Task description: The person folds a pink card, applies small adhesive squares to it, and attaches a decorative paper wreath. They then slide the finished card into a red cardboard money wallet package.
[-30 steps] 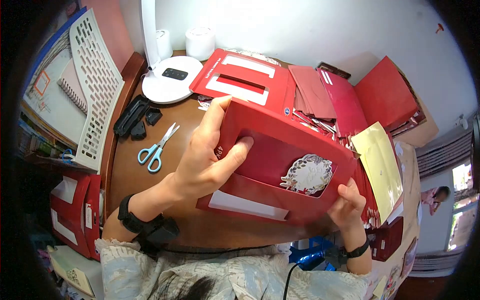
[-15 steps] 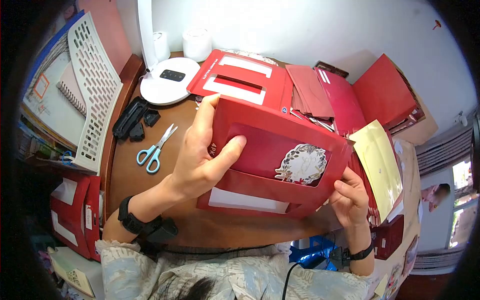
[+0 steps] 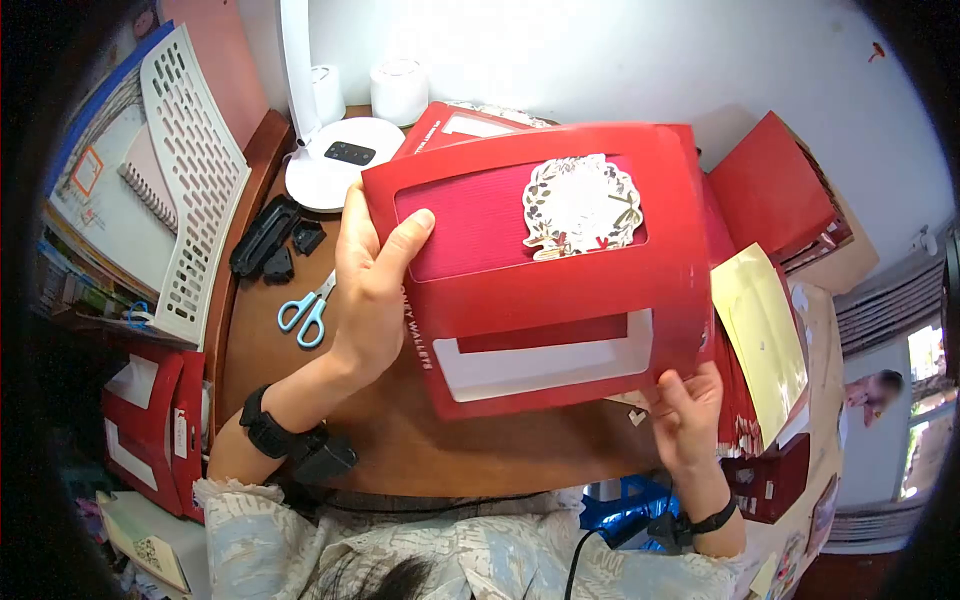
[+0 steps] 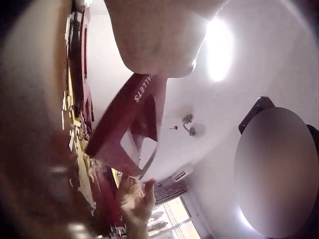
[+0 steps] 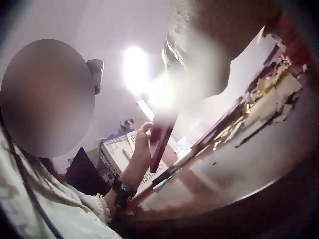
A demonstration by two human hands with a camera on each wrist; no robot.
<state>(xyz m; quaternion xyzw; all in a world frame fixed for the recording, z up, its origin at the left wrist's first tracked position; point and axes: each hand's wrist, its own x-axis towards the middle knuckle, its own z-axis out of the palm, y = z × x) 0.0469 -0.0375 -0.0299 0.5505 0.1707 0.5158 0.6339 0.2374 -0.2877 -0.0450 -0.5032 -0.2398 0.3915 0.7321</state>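
Note:
Raised over the desk is a red cardboard box (image 3: pixel 530 303) printed with "WALLETS". It has two cut-out windows: ribbed dark red shows through the upper one, white and red through the lower. A scalloped floral tag (image 3: pixel 582 205) sits at the upper window's right end. My left hand (image 3: pixel 372 290) grips the box's left side, thumb over the upper window's edge and fingers behind. At the lower right corner my right hand (image 3: pixel 690 425) holds the box, thumb tip at its bottom edge. In the left wrist view, the same box (image 4: pixel 117 122) slants down to the right hand (image 4: pixel 135 201).
Blue-handled scissors (image 3: pixel 303 320) and black plastic pieces (image 3: pixel 265 240) lie at left, near a white lamp base (image 3: pixel 330 185). A perforated white organizer (image 3: pixel 195 170) borders the desk. At right are a yellow envelope (image 3: pixel 755 320) and a large red box (image 3: pixel 770 185). Another red windowed box (image 3: pixel 440 125) lies behind.
The box has tilted up to face the camera, showing its lower window fully and covering much of the stack behind. My left hand has moved left; my right hand has shifted down along the corner.

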